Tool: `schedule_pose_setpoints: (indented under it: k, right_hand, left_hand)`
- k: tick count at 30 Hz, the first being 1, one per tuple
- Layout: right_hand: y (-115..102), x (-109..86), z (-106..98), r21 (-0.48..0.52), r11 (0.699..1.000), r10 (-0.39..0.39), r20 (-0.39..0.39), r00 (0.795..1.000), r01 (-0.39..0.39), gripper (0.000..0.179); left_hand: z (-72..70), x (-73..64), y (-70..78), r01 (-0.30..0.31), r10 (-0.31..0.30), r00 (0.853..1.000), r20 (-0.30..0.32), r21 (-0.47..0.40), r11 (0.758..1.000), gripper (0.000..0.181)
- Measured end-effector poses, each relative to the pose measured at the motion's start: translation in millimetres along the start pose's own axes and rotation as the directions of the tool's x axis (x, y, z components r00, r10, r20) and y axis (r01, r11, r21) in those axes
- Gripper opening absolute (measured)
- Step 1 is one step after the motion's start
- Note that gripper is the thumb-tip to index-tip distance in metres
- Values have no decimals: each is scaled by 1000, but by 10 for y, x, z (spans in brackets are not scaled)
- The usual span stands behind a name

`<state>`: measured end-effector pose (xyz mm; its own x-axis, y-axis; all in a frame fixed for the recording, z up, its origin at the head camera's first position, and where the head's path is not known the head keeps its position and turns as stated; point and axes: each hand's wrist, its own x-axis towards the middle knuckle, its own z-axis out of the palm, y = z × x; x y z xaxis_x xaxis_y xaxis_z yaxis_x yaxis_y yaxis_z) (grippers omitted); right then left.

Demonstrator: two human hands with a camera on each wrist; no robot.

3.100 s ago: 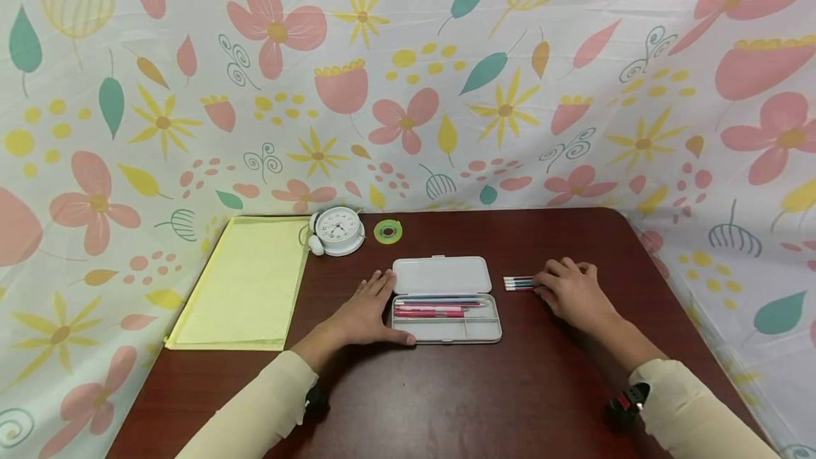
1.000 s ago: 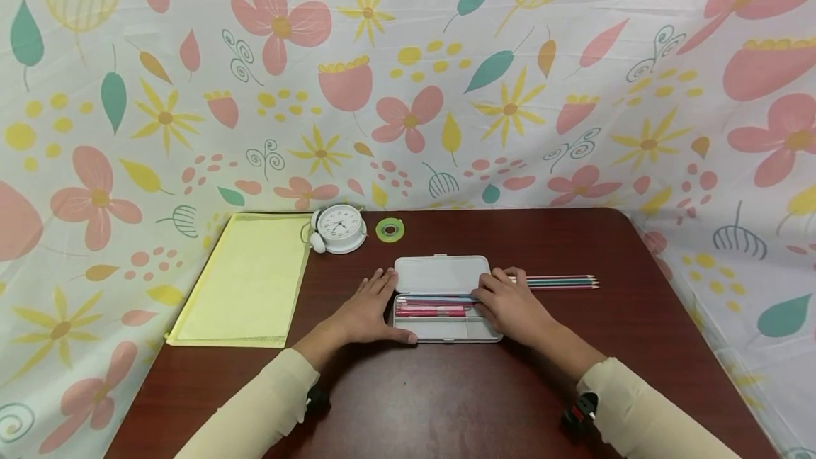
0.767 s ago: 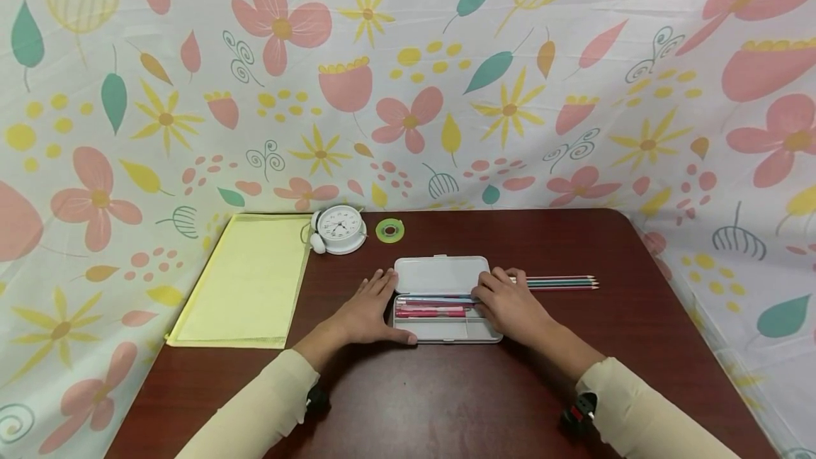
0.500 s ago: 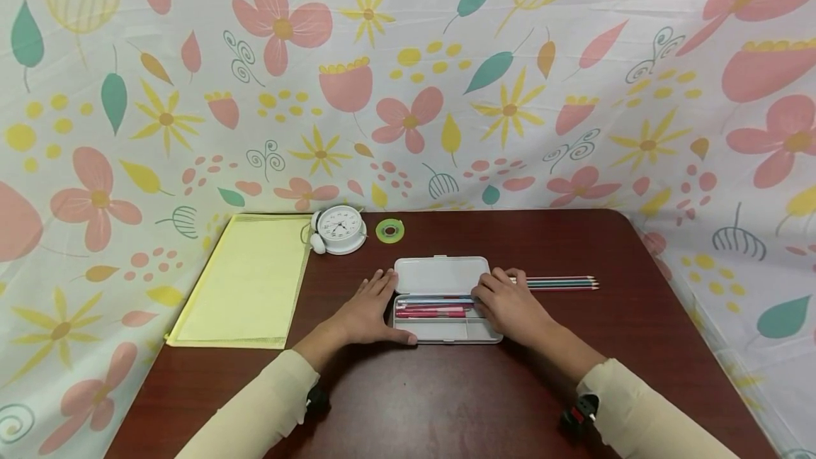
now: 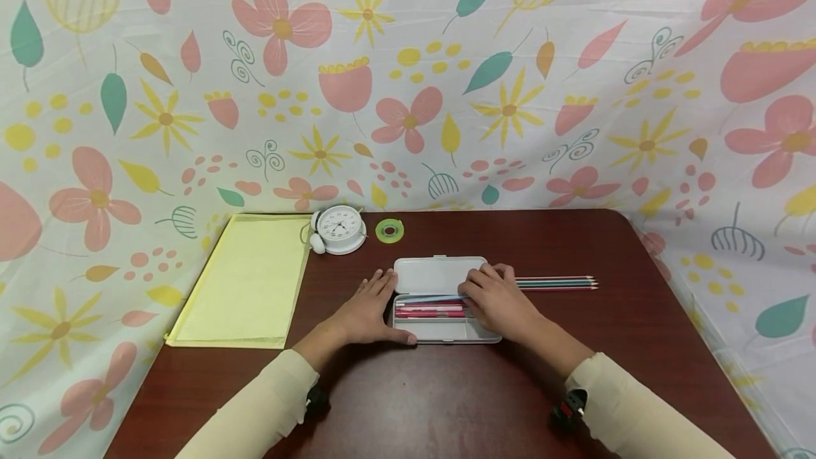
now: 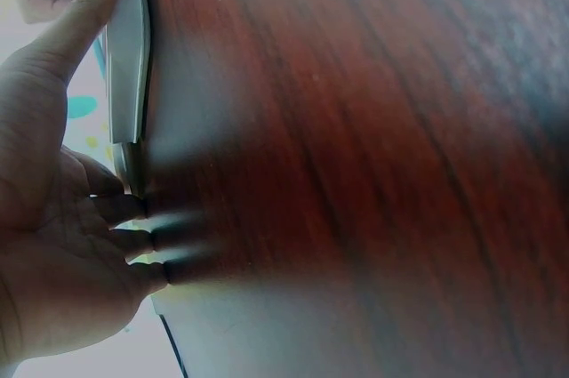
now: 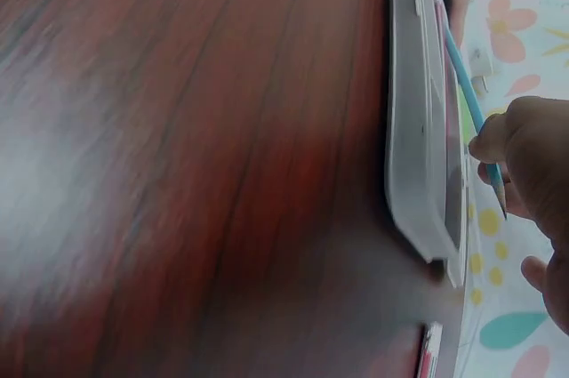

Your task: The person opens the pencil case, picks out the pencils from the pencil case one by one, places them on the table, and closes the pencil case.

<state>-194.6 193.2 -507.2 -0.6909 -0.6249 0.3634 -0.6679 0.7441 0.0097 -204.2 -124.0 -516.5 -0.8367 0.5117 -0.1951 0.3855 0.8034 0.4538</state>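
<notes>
A white pencil case lies with its lid folded back, holding several pink and red pencils or pens. My right hand is over its right end and pinches a light blue pencil near the sharpened tip. That end is raised above the case rim in the right wrist view, while the other end slants down into the case. My left hand rests against the case's left side, fingers spread, with the thumb along the front edge.
Several pencils lie side by side right of the case, tips pointing right. Behind it are a white alarm clock and a green tape roll. A yellow zip folder lies at the left. Floral cloth surrounds the dark wooden table.
My right hand has left the row of pencils at the right and moved left to the case. It now lifts one end of the blue pencil. The left hand stays put.
</notes>
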Motion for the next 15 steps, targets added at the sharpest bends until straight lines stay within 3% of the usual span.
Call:
schedule_pose_setpoints:
  k: [15]
  right_hand:
    - [-365, 461, 119, -49, 996, -76, 25, 997, 78, 6]
  left_hand:
    - [-6, 1, -4, -1, 1, 1000, 5, 22, 1000, 137]
